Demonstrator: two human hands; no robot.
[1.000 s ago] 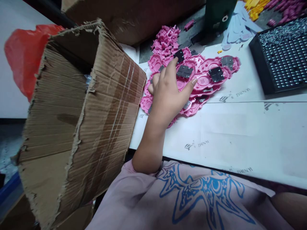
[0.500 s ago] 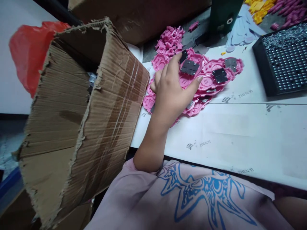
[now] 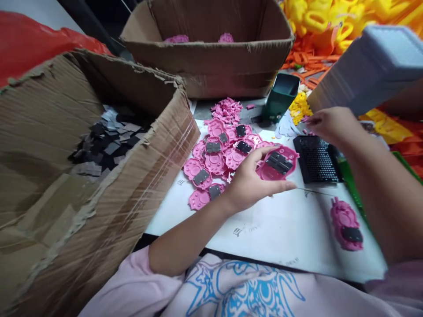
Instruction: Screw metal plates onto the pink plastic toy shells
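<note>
My left hand [image 3: 247,181] grips a pink plastic shell half [image 3: 270,172] by its edges, thumb on the near side. A dark plate [image 3: 280,163] is set in the shell's hollow. At the right, my right hand [image 3: 333,125] is over small magenta parts [image 3: 306,131], fingers pinched together. Whatever may be in that pinch is too small to make out. Just below it lies a black tray [image 3: 299,169] of small shiny pieces in rows. Several more pink shell halves [image 3: 214,163] with dark plates are piled left of my left hand. One pink shell piece [image 3: 345,215] rests apart at the right.
A torn cardboard box [image 3: 165,145] with dark and grey flat pieces [image 3: 112,141] stands at the left. Behind are another box [image 3: 211,61], small pink parts [image 3: 228,110], a green container [image 3: 280,99] and a pale blue block-shaped object [image 3: 366,70]. Yellow parts [image 3: 317,17] fill the back right.
My left hand has lifted a shell half off the pile and moved it right. My right hand has come into view at the magenta parts. The camera view has shifted.
</note>
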